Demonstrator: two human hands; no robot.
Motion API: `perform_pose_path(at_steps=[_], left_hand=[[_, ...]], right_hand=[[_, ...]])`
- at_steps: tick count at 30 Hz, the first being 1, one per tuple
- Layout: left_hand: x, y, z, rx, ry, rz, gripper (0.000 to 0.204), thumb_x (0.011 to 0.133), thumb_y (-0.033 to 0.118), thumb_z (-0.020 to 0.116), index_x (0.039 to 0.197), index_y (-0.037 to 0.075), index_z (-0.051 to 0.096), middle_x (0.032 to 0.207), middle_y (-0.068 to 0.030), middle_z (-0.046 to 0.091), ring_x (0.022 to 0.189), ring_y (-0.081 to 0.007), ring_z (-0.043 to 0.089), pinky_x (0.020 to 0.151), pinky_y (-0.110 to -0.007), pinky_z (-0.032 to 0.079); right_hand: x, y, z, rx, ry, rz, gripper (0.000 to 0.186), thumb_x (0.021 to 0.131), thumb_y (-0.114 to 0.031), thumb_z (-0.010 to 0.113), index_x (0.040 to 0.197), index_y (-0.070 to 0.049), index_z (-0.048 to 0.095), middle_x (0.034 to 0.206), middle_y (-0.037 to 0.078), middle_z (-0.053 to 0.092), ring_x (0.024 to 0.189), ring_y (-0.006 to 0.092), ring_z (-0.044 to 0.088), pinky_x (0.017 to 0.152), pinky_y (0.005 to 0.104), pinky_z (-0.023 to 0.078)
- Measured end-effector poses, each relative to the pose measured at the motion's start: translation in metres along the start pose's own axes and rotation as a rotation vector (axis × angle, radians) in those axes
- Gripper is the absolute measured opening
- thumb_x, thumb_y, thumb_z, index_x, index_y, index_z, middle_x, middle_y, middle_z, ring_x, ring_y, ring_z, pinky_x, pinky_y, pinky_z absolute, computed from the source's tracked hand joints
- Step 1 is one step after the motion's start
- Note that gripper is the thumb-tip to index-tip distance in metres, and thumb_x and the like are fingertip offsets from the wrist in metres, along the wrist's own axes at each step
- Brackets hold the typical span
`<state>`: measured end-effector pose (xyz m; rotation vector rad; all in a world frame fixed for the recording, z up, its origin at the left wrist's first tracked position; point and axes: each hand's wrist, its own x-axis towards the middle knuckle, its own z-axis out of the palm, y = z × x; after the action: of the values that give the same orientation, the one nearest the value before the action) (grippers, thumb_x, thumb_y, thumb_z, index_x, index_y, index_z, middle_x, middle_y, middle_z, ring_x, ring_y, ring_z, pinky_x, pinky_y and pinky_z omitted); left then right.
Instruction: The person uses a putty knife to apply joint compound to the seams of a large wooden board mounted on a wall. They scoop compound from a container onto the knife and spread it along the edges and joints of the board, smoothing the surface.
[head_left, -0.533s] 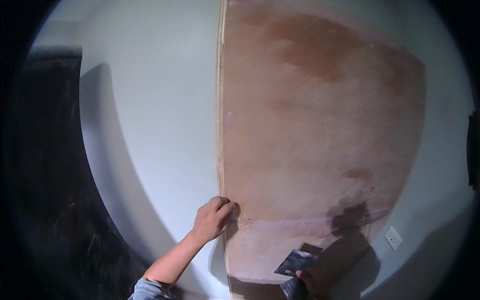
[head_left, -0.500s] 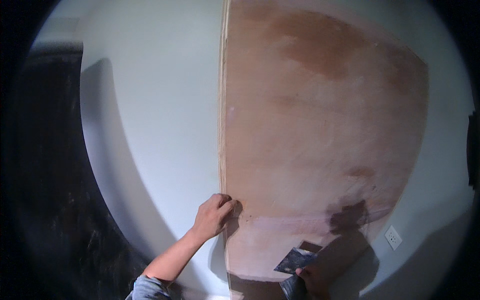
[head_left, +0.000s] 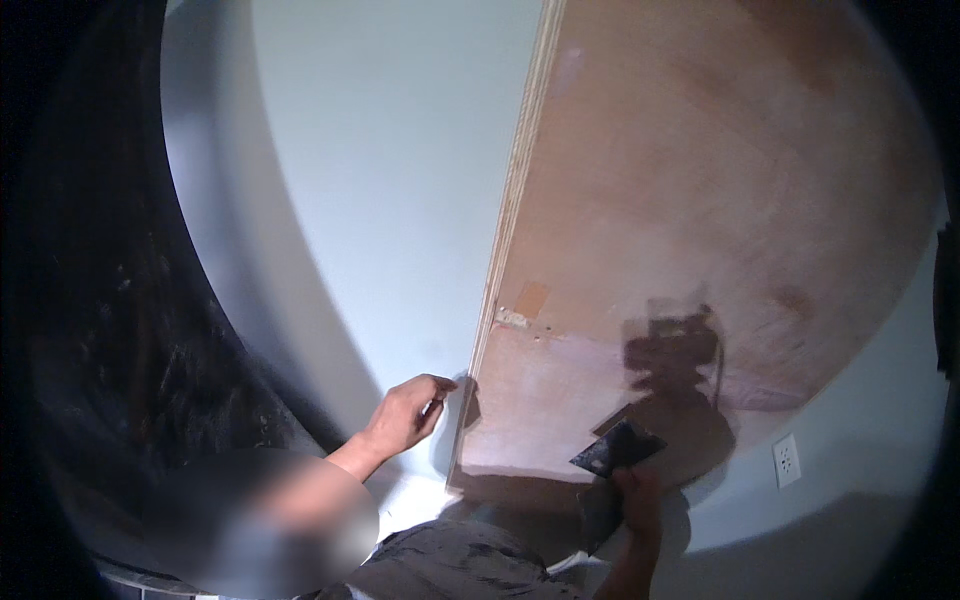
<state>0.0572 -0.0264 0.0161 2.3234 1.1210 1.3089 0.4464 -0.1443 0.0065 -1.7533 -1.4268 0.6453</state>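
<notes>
My left hand (head_left: 405, 415) is held just left of the layered edge (head_left: 508, 235) of a brown plywood panel (head_left: 680, 220), near its lower end. Its fingers are bent in toward the thumb; whatever may be between them is hidden. Lower right, my right hand (head_left: 640, 495) is closed on a putty knife (head_left: 622, 448) with a wide, dark, smeared blade, held in front of the panel's lower part. A second dark flat piece (head_left: 600, 518) hangs below the same hand; its kind is unclear. Small rough pale spots (head_left: 512, 318) mark the panel beside its edge.
A pale wall (head_left: 380, 180) lies left of the panel, with a large black surface (head_left: 90, 300) beyond it. A white power outlet (head_left: 787, 460) sits on the wall at right. My grey-clad leg (head_left: 450, 562) shows at the bottom. Shadows fall across the panel.
The view has tilted and shifted downward. My left hand has come away from the panel's edge. My right hand keeps the putty knife and shows more fully now.
</notes>
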Motion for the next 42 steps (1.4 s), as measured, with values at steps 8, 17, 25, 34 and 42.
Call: perform_pose_path(at_steps=[8,17,25,34,42], left_hand=[[-0.02,-0.02,-0.005,0.063,0.068,-0.25,0.018,0.089,0.002,0.071,0.107,0.002,0.073,0.097,-0.0169,0.075,0.087,-0.0271,0.075,0.075,-0.035,0.06],[-0.009,-0.025,-0.016,0.196,0.014,-0.315,0.027,0.088,0.003,0.072,0.115,0.003,0.071,0.095,-0.0164,0.074,0.084,-0.0279,0.071,0.076,-0.038,0.057],[0.026,-0.004,-0.024,-0.07,0.141,-0.33,0.026,0.1,0.001,0.058,0.125,0.002,0.065,0.092,-0.0147,0.075,0.083,-0.0163,0.075,0.06,-0.03,0.057],[0.16,0.051,-0.037,-0.696,0.185,0.179,0.069,0.102,0.019,0.055,0.16,0.003,0.021,0.167,-0.0159,0.022,0.154,-0.0261,0.02,0.125,-0.041,0.019],[0.138,-0.001,-0.036,-0.802,-0.349,-0.021,0.061,0.102,0.018,0.051,0.159,0.013,0.031,0.163,-0.0091,0.034,0.147,-0.0217,0.037,0.122,-0.036,0.026]], right_hand=[[0.008,-0.003,0.01,0.085,0.0,-0.093,0.039,0.088,-0.029,0.072,0.068,0.001,0.06,0.059,0.005,0.049,0.063,0.0112,0.047,0.057,0.0372,0.036],[-0.007,0.005,0.007,-0.074,0.04,-0.062,0.037,0.086,-0.029,0.075,0.069,0.002,0.062,0.068,0.003,0.052,0.07,0.0152,0.049,0.066,0.038,0.041],[-0.015,0.045,0.011,-0.258,0.129,-0.248,0.034,0.09,-0.026,0.069,0.072,0.001,0.059,0.067,0.009,0.051,0.071,0.017,0.052,0.067,0.0384,0.041],[-0.011,-0.026,-0.013,-0.027,0.026,-0.136,0.036,0.088,-0.025,0.071,0.066,-0.001,0.056,0.06,0.003,0.049,0.061,0.0119,0.045,0.056,0.0346,0.038],[-0.028,-0.035,-0.013,0.327,0.105,-0.045,0.037,0.094,-0.006,0.066,0.061,-0.007,0.048,0.067,-0.01,0.044,0.064,0.0048,0.037,0.054,0.0277,0.029]])
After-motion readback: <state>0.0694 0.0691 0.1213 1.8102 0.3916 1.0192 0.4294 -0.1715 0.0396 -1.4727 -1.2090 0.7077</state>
